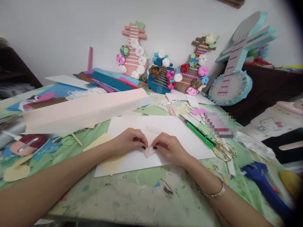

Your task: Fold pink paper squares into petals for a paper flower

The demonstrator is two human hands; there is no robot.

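Both hands meet over a white sheet (184, 132) lying on the table. My left hand (132, 140) pinches the left side of a small pale pink paper piece (149, 150). On its right side, my right hand (169, 148) pinches the same piece, thumb and fingers together. The paper comes to a narrow fold between the fingertips and hangs just above the sheet. Yellow paper (112, 162) lies partly under my left forearm.
A green cutter (200, 134) and gold-handled scissors (223, 149) lie to the right, with a blue glue gun (262, 179) beyond. A long pale pink paper roll (87, 110) spans the back left. Flower-decorated paper instruments (134, 60) lean on the wall.
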